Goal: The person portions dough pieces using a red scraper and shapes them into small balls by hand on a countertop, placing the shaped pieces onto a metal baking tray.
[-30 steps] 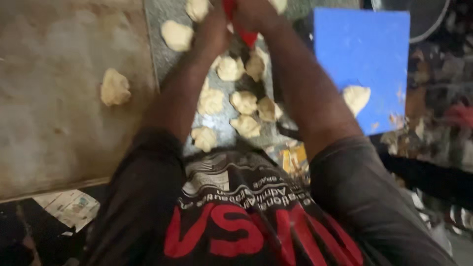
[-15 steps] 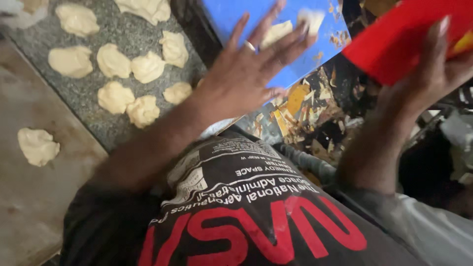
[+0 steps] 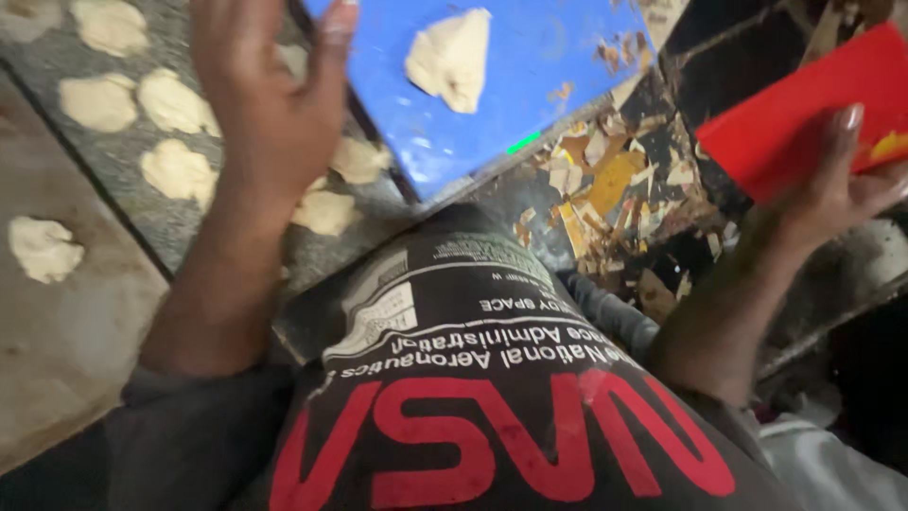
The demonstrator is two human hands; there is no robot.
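Seen from the head camera, looking steeply down the person's chest, the left hand [image 3: 270, 104] is raised over the speckled grey worktop [image 3: 180, 222] with its fingers spread apart and nothing in its grip. It hovers above a scatter of pale dough pieces [image 3: 178, 172] that lie in loose rows on the grey surface, some just beside the wrist and some partly hidden behind the hand. One more dough lump [image 3: 43, 248] sits apart on the lighter slab [image 3: 76, 331] at the left.

The right hand [image 3: 832, 194] is out to the right side, its fingers clamped on the lower edge of a flat red card [image 3: 794, 109], which tilts upward toward the top corner. A yellow patch shows by the fingertips; what it is cannot be made out.

Between the two hands lies a blue board [image 3: 511, 104], set at an angle, with a single torn dough chunk [image 3: 452, 59] resting on it. Below the board, brown and yellow scraps [image 3: 605, 189] litter a dark surface. The person's black printed shirt [image 3: 492, 397] fills the bottom.
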